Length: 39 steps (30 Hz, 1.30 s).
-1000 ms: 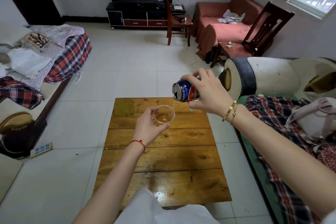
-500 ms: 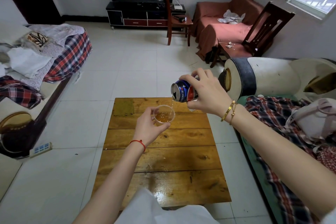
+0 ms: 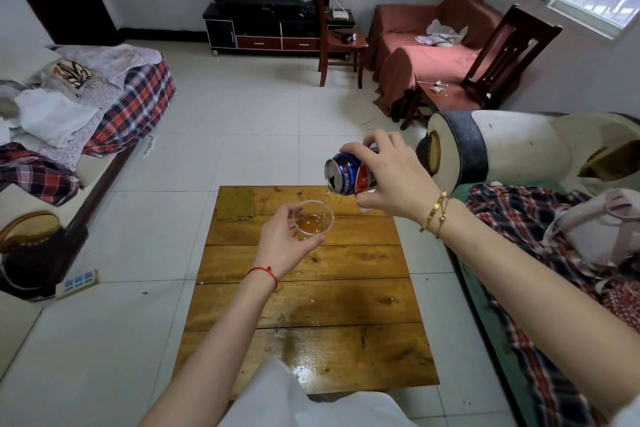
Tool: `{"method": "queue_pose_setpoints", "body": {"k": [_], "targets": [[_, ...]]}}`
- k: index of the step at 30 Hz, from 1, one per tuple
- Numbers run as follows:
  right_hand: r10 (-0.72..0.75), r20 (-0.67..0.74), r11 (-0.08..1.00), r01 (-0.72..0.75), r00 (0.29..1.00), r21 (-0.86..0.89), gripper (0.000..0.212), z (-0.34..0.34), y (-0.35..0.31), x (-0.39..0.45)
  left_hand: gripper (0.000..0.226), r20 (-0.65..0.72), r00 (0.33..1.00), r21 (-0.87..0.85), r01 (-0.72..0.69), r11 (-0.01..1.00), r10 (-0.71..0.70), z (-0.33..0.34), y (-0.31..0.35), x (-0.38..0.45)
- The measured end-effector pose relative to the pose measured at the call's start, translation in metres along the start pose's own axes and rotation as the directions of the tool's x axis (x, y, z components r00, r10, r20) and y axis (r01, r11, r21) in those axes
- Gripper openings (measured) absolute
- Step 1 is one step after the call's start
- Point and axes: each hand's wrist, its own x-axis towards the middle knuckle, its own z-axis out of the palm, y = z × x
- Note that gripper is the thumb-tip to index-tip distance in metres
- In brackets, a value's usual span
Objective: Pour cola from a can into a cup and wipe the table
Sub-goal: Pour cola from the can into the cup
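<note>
Standing low is one square brown wooden table (image 3: 363, 263). Above it, two hands: the right hand (image 3: 391, 180) grips one blue and red metal can (image 3: 348, 174), tipped, its writing too small to read. The left hand (image 3: 284, 243) holds one clear plastic cup (image 3: 313, 220) catching brown cola.

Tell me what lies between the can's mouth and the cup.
A thin stream of cola runs from the can into the cup, seen in the head view.

table (image 3: 311, 305): near planks bare | far end: cup (image 3: 313, 220), can (image 3: 349, 173) held above
</note>
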Motion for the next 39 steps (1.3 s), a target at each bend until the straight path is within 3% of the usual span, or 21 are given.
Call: {"method": "queue_pose_setpoints", "body": {"k": [39], "targets": [[-0.028,-0.020,0.999,0.027,0.999,-0.046,0.072,-0.0094,-0.0064,-0.0026,0.071,0.008,1.000,-0.003,-0.004,1.000,0.004,0.0024,-0.0041,-0.0086]]}}
